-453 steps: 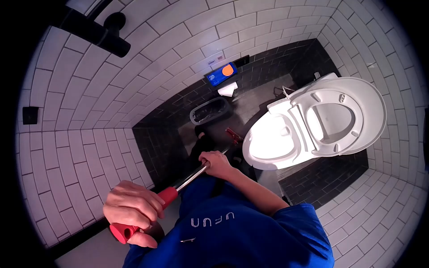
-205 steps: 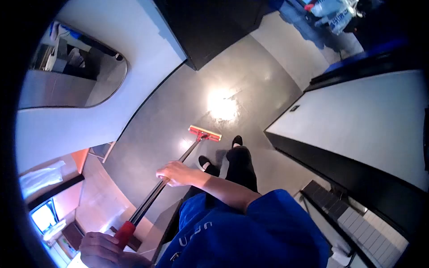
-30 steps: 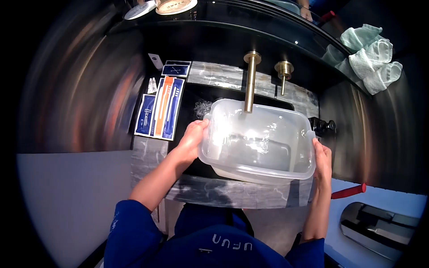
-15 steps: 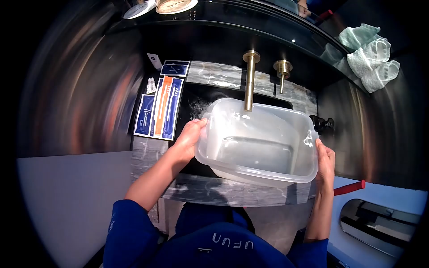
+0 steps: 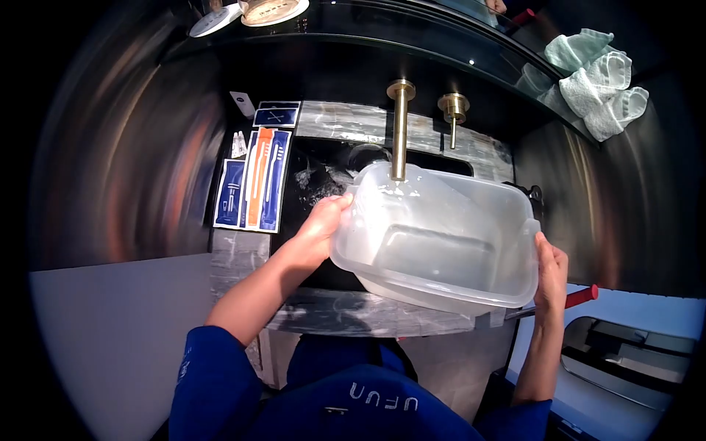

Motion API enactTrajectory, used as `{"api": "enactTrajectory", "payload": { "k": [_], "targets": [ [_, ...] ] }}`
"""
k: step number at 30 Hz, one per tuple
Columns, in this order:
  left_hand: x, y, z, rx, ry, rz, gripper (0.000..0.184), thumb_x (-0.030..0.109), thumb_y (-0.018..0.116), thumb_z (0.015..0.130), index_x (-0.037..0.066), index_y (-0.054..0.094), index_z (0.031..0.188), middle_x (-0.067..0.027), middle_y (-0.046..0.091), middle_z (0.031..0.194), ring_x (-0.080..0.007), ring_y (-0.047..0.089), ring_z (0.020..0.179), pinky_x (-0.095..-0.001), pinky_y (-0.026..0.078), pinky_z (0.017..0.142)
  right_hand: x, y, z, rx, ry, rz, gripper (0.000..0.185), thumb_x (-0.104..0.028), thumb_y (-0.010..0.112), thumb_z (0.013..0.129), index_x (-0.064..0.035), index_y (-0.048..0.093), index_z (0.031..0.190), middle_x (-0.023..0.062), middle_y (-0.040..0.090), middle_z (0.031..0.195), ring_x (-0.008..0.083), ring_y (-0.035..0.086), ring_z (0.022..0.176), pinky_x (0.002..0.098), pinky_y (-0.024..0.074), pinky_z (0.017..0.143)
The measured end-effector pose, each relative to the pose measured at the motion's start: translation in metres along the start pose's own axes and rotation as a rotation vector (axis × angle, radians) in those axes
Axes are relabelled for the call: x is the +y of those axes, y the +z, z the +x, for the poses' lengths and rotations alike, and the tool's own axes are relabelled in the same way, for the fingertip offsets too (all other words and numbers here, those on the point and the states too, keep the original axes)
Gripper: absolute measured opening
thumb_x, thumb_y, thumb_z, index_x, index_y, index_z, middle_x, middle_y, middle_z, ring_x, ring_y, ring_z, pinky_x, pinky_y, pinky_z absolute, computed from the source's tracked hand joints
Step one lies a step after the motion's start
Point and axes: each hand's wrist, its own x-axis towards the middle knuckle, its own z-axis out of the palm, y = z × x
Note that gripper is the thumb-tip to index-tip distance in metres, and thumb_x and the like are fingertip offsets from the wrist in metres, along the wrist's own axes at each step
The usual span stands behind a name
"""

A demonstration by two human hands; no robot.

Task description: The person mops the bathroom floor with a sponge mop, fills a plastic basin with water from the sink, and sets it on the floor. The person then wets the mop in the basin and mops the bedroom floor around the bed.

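Observation:
A translucent plastic basin (image 5: pixel 434 283) is held over the black sink (image 5: pixel 312 169), its far rim near the end of the brass spout (image 5: pixel 399 136). My left hand (image 5: pixel 325 223) is closed on the left end of its rim, thumb on top. At the right end, my right hand (image 5: pixel 550 272) grips the rim, with its fingers partly hidden behind the wall. The basin looks slightly tilted. A small stream or splash shows at its far inner wall below the spout; whether water lies in the bottom I cannot tell clearly.
A brass tap handle (image 5: pixel 454 110) sits right of the spout. Packaged toiletries (image 5: pixel 257 180) lie in a tray at the left. Crumpled towels (image 5: pixel 603 88) rest on the shelf at upper right. A red-ended bar (image 5: pixel 581 297) is near my right wrist. Marble counter (image 5: pixel 323 312) edges the sink.
Both hands have carried the basin a little to the right and toward me. More of the sink shows at its left. The view has shifted slightly.

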Motion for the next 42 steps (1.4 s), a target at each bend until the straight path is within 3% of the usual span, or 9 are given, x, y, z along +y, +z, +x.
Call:
{"api": "enactTrajectory", "payload": {
  "k": [16, 25, 28, 29, 32, 35, 38, 40, 42],
  "targets": [
    [-0.022, 0.037, 0.017, -0.062, -0.023, -0.026, 0.024, 0.017, 0.046, 0.097, -0.001, 0.059, 0.106, -0.0113, 0.066, 0.096, -0.0190, 0.066, 0.082, -0.0341, 0.057, 0.074, 0.005, -0.045, -0.018, 0.112, -0.023, 0.017, 0.038, -0.031, 0.055, 0.094, -0.0022, 0.064, 0.071, -0.0026, 0.060, 0.064, 0.0033, 0.048, 0.052, 0.0211, 0.0346, 0.046],
    [-0.025, 0.056, 0.012, -0.206, -0.059, 0.071, 0.021, 0.016, 0.048, 0.096, 0.000, 0.059, 0.103, -0.0088, 0.065, 0.094, -0.0156, 0.065, 0.081, -0.0309, 0.056, 0.073, 0.022, -0.064, -0.055, 0.209, -0.004, 0.121, 0.038, -0.030, 0.052, 0.096, -0.0006, 0.065, 0.075, -0.0006, 0.062, 0.067, 0.0049, 0.051, 0.055, 0.0210, 0.0388, 0.049],
    [-0.024, 0.065, 0.003, -0.142, 0.031, 0.144, 0.014, 0.016, 0.052, 0.094, 0.004, 0.060, 0.096, -0.0032, 0.062, 0.088, -0.0114, 0.061, 0.076, -0.0262, 0.053, 0.070, 0.042, -0.064, -0.072, 0.260, -0.005, 0.230, 0.036, -0.029, 0.050, 0.097, 0.0002, 0.064, 0.081, 0.0003, 0.062, 0.071, 0.0055, 0.053, 0.059, 0.0216, 0.0415, 0.052],
    [-0.021, 0.070, -0.003, -0.122, 0.079, 0.211, 0.014, 0.017, 0.054, 0.093, 0.005, 0.060, 0.096, -0.0016, 0.061, 0.086, -0.0105, 0.059, 0.074, -0.0250, 0.051, 0.067, 0.064, -0.079, -0.078, 0.169, -0.015, 0.260, 0.034, -0.028, 0.049, 0.097, 0.0016, 0.064, 0.089, 0.0013, 0.063, 0.077, 0.0058, 0.055, 0.066, 0.0218, 0.0436, 0.057],
    [-0.014, 0.082, -0.021, -0.165, 0.217, 0.375, 0.015, 0.021, 0.059, 0.090, 0.007, 0.061, 0.096, 0.0020, 0.056, 0.082, -0.0080, 0.053, 0.073, -0.0225, 0.045, 0.064, 0.087, -0.071, -0.101, 0.297, 0.004, 0.380, 0.033, -0.027, 0.049, 0.097, 0.0025, 0.064, 0.093, 0.0015, 0.062, 0.080, 0.0055, 0.055, 0.070, 0.0215, 0.0440, 0.061],
    [-0.013, 0.112, -0.047, -0.126, 0.288, 0.561, 0.020, 0.022, 0.059, 0.091, 0.005, 0.061, 0.101, 0.0005, 0.059, 0.090, -0.0087, 0.053, 0.083, -0.0238, 0.043, 0.074, 0.106, -0.074, -0.131, 0.356, -0.021, 0.474, 0.032, -0.026, 0.050, 0.096, 0.0031, 0.063, 0.096, 0.0016, 0.062, 0.084, 0.0054, 0.055, 0.073, 0.0214, 0.0439, 0.063],
    [-0.013, 0.125, -0.067, -0.257, 0.299, 0.739, 0.028, 0.022, 0.057, 0.092, 0.001, 0.060, 0.110, -0.0024, 0.061, 0.101, -0.0111, 0.054, 0.091, -0.0259, 0.043, 0.081, 0.122, -0.080, -0.181, 0.501, -0.080, 0.295, 0.026, -0.023, 0.051, 0.094, -0.0033, 0.061, 0.080, -0.0054, 0.052, 0.073, 0.0041, 0.044, 0.066, 0.0218, 0.0361, 0.058],
    [-0.019, 0.137, -0.083, -0.369, 0.327, 0.740, 0.032, 0.023, 0.055, 0.093, 0.002, 0.058, 0.117, -0.0039, 0.061, 0.104, -0.0120, 0.055, 0.096, -0.0260, 0.042, 0.086, 0.130, -0.075, -0.208, 0.663, -0.068, 0.337, 0.031, -0.026, 0.053, 0.093, -0.0055, 0.057, 0.071, -0.0068, 0.048, 0.067, 0.0027, 0.041, 0.065, 0.0222, 0.0347, 0.057],
    [-0.031, 0.143, -0.093, -0.217, 0.350, 0.702, 0.033, 0.023, 0.052, 0.095, 0.002, 0.057, 0.119, -0.0052, 0.059, 0.109, -0.0136, 0.054, 0.103, -0.0267, 0.039, 0.093, 0.146, -0.081, -0.228, 0.628, -0.031, 0.491, 0.033, -0.028, 0.053, 0.094, -0.0060, 0.057, 0.070, -0.0084, 0.046, 0.067, 0.0022, 0.041, 0.063, 0.0213, 0.0340, 0.056]
  ]
}}
